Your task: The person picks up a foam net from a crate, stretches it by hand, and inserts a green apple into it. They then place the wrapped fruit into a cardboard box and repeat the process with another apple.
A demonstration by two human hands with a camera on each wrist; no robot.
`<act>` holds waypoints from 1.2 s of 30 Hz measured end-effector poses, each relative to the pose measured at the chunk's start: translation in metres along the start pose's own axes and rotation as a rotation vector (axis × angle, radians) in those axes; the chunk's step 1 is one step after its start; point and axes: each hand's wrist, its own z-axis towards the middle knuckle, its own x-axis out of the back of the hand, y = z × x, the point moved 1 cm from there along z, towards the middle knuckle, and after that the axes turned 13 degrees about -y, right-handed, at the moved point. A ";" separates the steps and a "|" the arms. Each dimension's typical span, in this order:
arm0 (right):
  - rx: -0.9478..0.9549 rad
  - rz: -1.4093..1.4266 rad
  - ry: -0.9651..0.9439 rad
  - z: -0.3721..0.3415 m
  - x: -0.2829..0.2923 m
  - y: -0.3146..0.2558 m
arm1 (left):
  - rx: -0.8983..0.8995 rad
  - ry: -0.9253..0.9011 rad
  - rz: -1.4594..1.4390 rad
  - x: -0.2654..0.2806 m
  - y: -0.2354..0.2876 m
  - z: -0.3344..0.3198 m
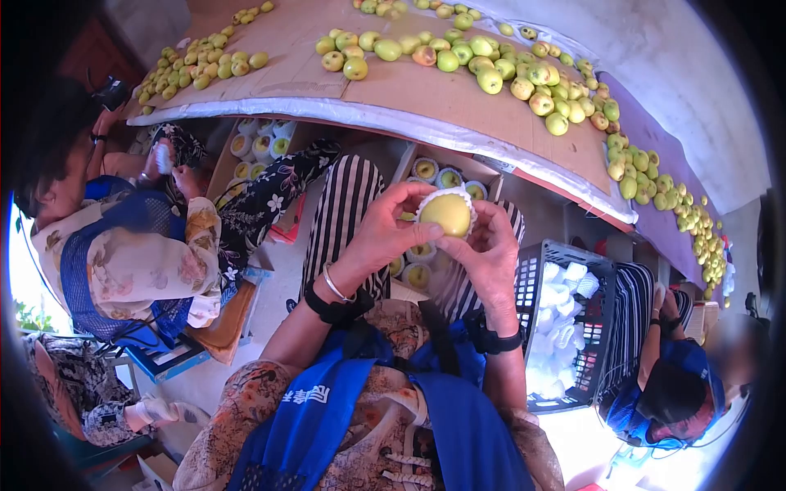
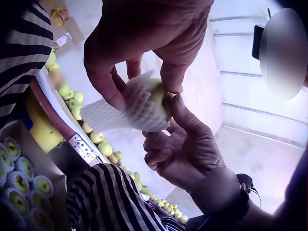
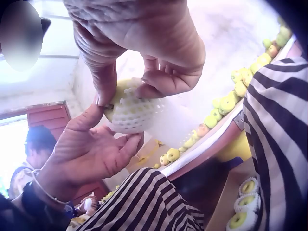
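Together, two hands point(image 1: 391, 231) holding one apple point(image 1: 446, 216), one net point(image 2: 105, 115)

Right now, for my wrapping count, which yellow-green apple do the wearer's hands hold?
The round yellow-green apple, partly in white foam netting, between left hand and right hand; other apples lie loose on brown cardboard or sit boxed.

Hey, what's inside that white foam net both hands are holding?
A yellow-green apple sits in the foam net, one end bare. Its opposite end is covered by the net and cannot be seen.
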 end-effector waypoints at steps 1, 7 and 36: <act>0.018 0.034 0.005 0.000 -0.001 0.000 | -0.020 0.003 0.020 0.002 -0.005 0.000; 0.116 0.166 0.057 -0.002 -0.004 0.000 | -0.049 -0.005 0.054 -0.001 -0.005 0.000; 0.102 -0.021 0.069 -0.012 0.007 -0.007 | -0.066 -0.021 -0.008 -0.010 -0.002 -0.001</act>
